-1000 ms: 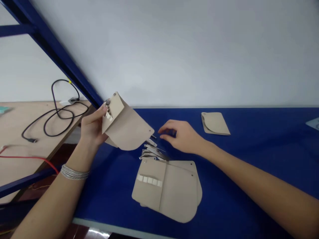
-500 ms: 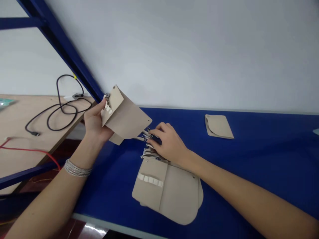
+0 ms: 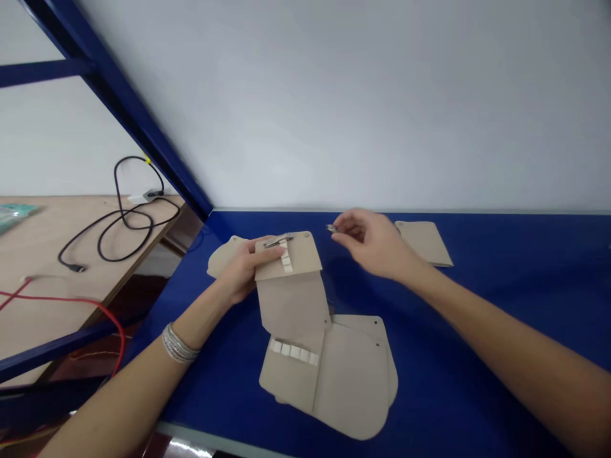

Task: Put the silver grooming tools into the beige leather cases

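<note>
A pale wall [image 3: 358, 108] rises beyond both hands, the largest thing in view; before it, a glossy blue table [image 3: 501, 305] stretches beneath the hands and away to the right of the right hand; a wooden table [image 3: 42, 254] stands well to the left of the left hand, and a blue frame [image 3: 128, 127] slants between that table and the wall.

Nearer the wearer than either hand, a spread beige case [image 3: 353, 388] lies on the blue table, another beige layer showing under its right edge; the left hand [image 3: 242, 270] is closed on a held case [image 3: 293, 308], also beige and open, whose lower part hangs over the top of the spread case; the right hand [image 3: 375, 245] is drawn to a narrow pinch, well apart from the held case; a black cable [image 3: 150, 238] coils on the wooden table, left of the left hand, and a red cable [image 3: 95, 302] runs nearer the wearer; a folded case [image 3: 427, 242] lies just right of the right hand, partly behind it; a rounded beige flap [image 3: 219, 256] shows left of the left hand, though I cannot tell whether it belongs to the held case.

A silvery bracelet [image 3: 179, 344] circles the wrist below the left hand; white loops [image 3: 286, 261] line the held case's panel beside the left thumb; a metal tool [image 3: 275, 241] lies at the top loop, just above that thumb; a small metal piece [image 3: 331, 228] protrudes from the right hand's fingertips, mostly hidden.
</note>
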Tool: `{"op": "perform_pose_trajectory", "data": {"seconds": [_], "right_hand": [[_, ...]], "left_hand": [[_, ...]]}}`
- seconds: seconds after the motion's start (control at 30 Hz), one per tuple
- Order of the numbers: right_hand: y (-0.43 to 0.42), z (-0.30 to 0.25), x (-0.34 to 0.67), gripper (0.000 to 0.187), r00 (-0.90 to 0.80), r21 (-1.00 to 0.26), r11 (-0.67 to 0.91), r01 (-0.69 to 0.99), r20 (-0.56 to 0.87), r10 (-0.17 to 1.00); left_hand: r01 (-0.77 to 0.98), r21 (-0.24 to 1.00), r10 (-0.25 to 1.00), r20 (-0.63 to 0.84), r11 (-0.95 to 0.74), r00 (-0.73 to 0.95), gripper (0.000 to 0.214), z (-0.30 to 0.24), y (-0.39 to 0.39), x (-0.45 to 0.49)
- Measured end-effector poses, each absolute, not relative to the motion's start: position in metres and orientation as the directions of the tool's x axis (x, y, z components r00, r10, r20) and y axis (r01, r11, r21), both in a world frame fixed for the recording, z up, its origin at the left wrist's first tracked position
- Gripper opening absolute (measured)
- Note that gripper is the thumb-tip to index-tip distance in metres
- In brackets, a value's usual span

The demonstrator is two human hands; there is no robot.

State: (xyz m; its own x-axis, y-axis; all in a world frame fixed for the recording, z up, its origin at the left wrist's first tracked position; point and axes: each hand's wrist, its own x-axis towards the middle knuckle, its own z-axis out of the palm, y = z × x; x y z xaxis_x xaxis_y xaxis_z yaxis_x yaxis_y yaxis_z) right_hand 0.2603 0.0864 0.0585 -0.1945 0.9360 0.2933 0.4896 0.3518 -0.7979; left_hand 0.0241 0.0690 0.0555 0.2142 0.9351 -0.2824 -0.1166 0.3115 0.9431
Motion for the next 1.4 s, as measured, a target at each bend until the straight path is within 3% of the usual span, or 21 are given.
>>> {"op": "perform_pose_trajectory", "data": {"seconds": [0.17, 0.3, 0.47, 0.63, 1.0, 1.2, 1.4], "right_hand": [[0.071, 0.081, 0.257, 0.021, -0.347, -0.904, 0.353, 0.241, 0.259, 0.901], [0.06, 0.082, 0.244, 0.022, -0.313, -0.917, 0.348, 0.194, 0.278, 0.908], [0.06, 0.076, 0.242, 0.017, -0.321, -0.851, 0.425, 0.308, 0.328, 0.889], [0.057, 0.074, 0.243, 0.009, -0.408, -0.607, 0.628, 0.487, 0.477, 0.778], [0.052, 0.066, 0.239, 0.018, -0.472, -0.349, 0.761, 0.547, 0.622, 0.625], [0.05, 0.062, 0.235, 0.019, -0.488, -0.34, 0.767, 0.544, 0.616, 0.618], [0.046, 0.053, 0.231, 0.017, -0.408, -0.464, 0.716, 0.522, 0.601, 0.687]], "left_hand": [[-0.04, 0.973, 0.949, -0.214, 0.229, 0.231, 0.038, 0.051, 0.06, 0.031], [-0.013, 0.986, 0.954, -0.158, 0.167, 0.256, 0.036, 0.051, 0.055, 0.033], [-0.089, 0.981, 0.952, -0.141, 0.17, 0.273, 0.034, 0.052, 0.052, 0.034], [-0.098, 0.978, 0.961, -0.16, 0.186, 0.227, 0.033, 0.054, 0.053, 0.035], [-0.031, 0.988, 0.958, -0.139, 0.152, 0.252, 0.034, 0.055, 0.053, 0.032], [-0.01, 0.985, 0.962, -0.165, 0.171, 0.22, 0.034, 0.058, 0.051, 0.036], [-0.061, 0.97, 0.949, -0.217, 0.236, 0.228, 0.034, 0.057, 0.051, 0.037]]}}
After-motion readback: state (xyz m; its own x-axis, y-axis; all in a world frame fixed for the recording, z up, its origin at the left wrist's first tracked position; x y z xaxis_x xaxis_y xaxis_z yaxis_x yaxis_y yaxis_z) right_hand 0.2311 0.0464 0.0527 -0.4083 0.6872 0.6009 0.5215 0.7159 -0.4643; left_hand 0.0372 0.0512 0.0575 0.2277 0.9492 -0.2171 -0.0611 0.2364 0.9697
